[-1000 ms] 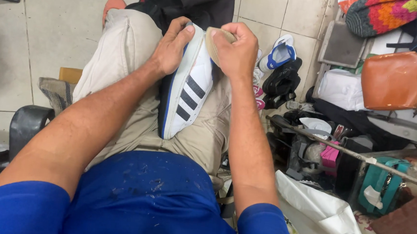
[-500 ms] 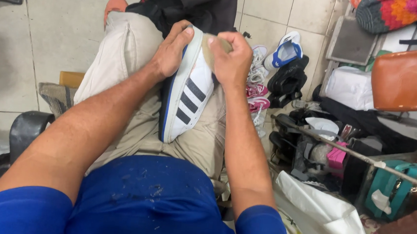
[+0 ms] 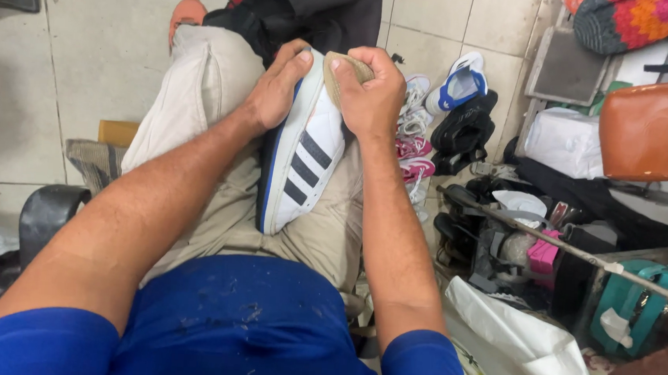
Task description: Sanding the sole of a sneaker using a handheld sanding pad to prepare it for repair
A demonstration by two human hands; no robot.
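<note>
1. Tiled floor [image 3: 101,46] lies below, with shoes [image 3: 453,110] heaped at the right.
2. Resting across the lap, a white sneaker [image 3: 305,158] is braced by the left hand [image 3: 274,89], gripping its edge to steady it.
3. Right hand [image 3: 372,96] is clenched around a tan cloth [image 3: 340,70], pressing it on the sneaker.

White leather sneaker [image 3: 305,158] with dark side stripes and blue-edged sole, laid on its side, toe end gripped between both hands.

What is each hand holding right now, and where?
Left hand steadies the white sneaker at its upper end; right hand pinches a tan cloth against it.
</note>
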